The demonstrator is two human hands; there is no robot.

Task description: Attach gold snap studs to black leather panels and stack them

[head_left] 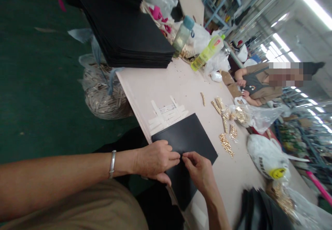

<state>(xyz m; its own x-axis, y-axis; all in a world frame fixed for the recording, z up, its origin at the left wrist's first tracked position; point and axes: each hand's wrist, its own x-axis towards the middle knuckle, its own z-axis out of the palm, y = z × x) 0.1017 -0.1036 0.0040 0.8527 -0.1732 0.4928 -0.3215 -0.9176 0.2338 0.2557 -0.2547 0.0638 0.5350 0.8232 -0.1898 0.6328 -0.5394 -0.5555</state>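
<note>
A flat black leather-like panel (193, 131) lies at an angle on the near edge of the table. My left hand (157, 159), with a silver bangle at its wrist, rests on the panel with fingers together and thumb at the near edge, gripping it. Close beside those fingertips, my right hand (198, 167) pinches thumb and forefinger together over the panel. Whatever is between them is too small to make out. Small gold metal pieces (226, 145) lie in a loose pile to the right of the panel, with rows of gold pieces (218, 107) farther back.
A tall stack of black panels (129, 33) stands at the table's far left. Near it are a blue-capped bottle (181, 38) and a yellow-green bottle (206, 55). More black pieces (261, 212) lie at lower right, below a white bag (267, 157). A co-worker (259, 84) sits opposite.
</note>
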